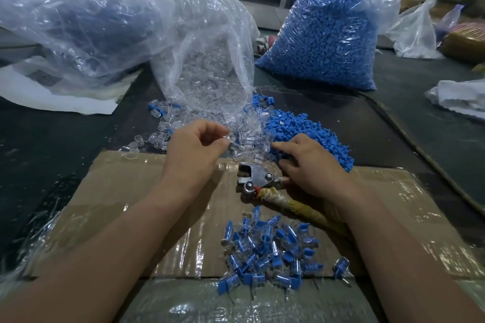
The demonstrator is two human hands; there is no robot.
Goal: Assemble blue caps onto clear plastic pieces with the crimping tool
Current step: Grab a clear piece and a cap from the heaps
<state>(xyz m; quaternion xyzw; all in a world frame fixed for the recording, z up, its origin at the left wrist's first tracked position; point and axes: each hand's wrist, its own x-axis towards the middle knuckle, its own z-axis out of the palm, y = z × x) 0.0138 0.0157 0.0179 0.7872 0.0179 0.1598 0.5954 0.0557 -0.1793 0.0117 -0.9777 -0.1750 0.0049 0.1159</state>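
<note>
Three big plastic bags stand at the back of the table. A bag with dark contents (73, 21) is at 10 o'clock, a bag of clear pieces (210, 60) at 12 and a bag of blue caps (322, 39) at 1. One taped cardboard sheet (131, 191) lies under the work. On it, at 6 o'clock, is one pile of finished pieces (267, 252), several dozen and too tangled to count exactly. One loose heap of blue caps (309, 136) lies at 2 o'clock of the crimping tool (256, 178). Spilled clear pieces (162, 136) lie at 11 of it. There is one tool, with its jaws pointing to 10 o'clock.

The left hand (194, 149) pinches a single clear piece (229, 137) between thumb and fingertips, with the other fingers curled. The right hand (312, 168) lies over the near edge of the cap heap with its forefinger stretched out. The tool's handle runs under its palm. Whether it has hold of a cap or the handle cannot be told.

The step appears to be pairing one cap with that clear piece. It should go best if the person picks one cap only, seats it squarely and then crimps it.
</note>
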